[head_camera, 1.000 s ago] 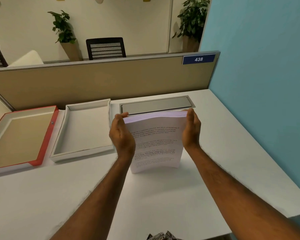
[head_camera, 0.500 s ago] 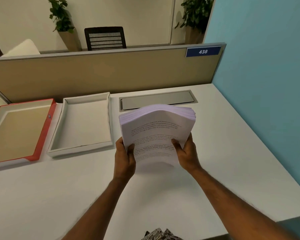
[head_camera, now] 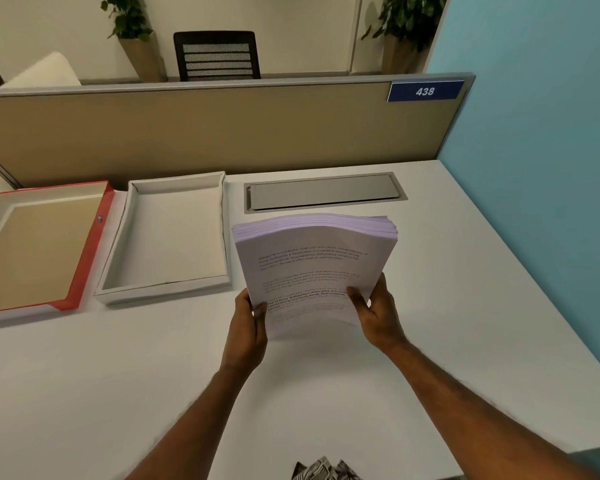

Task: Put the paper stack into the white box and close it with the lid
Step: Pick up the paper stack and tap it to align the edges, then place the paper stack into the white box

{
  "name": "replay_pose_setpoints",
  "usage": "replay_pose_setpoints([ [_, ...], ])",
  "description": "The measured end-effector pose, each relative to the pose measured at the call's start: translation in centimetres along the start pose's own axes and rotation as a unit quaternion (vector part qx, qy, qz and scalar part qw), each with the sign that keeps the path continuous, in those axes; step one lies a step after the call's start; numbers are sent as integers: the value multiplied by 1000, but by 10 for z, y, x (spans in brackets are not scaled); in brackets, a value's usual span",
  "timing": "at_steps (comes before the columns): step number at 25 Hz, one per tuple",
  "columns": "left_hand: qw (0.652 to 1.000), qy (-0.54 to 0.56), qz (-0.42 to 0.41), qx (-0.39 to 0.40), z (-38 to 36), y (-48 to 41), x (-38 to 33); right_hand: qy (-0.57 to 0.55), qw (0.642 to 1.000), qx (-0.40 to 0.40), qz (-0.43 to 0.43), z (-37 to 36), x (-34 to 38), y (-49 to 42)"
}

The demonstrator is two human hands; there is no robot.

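Lying at the far left of the white desk [head_camera: 84,393], the red-edged lid [head_camera: 84,271] rests upside down with its tan inside facing up, partly cut off by the frame edge. Just beside it on its right sits the white box [head_camera: 163,292], open and with nothing inside, its long sides running away from the viewer. Right of the box, the left hand [head_camera: 246,327] grips the near left corner of the paper stack [head_camera: 312,258], thumb on the printed top sheet and fingers tucked underneath. The stack is held above the desk, near the box but apart from it, its far end bowed upward so the sheet edges fan slightly. Lines of print, too blurred to read, cover the top page. The right hand [head_camera: 378,313] clasps the near right corner the same way, thumb on top. Behind the stack a grey cable hatch [head_camera: 326,194] is set flush into the desk, below the tan partition [head_camera: 205,133] carrying a blue sign [head_camera: 425,91] reading 438.
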State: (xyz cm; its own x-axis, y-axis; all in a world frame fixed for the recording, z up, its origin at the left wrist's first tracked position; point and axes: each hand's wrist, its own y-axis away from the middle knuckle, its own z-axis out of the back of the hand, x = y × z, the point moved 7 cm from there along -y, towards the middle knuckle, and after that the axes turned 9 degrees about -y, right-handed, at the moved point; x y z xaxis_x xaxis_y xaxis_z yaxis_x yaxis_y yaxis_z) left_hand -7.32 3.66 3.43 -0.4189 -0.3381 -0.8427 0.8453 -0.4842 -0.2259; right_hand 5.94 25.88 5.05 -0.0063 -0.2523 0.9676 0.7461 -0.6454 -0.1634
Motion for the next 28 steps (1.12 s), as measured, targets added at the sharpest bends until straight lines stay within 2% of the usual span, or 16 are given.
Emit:
replay_pose_setpoints([
  [5, 1000, -8, 27, 2, -3, -8, 10, 24, 999, 25, -25, -3, -11, -8],
  [9, 1000, -13, 19, 2, 7, -34, -2, 27, 998, 30, -40, -6, 3, -26],
  [15, 999, -34, 14, 33, 36, -79, -16, -13, 998, 3, -68, -12, 32, -63],
  [18, 998, -14, 51, 42, 41, -88, -5, -37, 995, -4, -91, -25, 38, -73],
  [23, 991, -3, 123, 51, 52, -74, 30, -30, 991, 27, -130, -58, 32, -63],
  [28, 987, 15, 155, 43, 72, -48, 68, -36, 986, 49, -157, -98, 17, -37],
])
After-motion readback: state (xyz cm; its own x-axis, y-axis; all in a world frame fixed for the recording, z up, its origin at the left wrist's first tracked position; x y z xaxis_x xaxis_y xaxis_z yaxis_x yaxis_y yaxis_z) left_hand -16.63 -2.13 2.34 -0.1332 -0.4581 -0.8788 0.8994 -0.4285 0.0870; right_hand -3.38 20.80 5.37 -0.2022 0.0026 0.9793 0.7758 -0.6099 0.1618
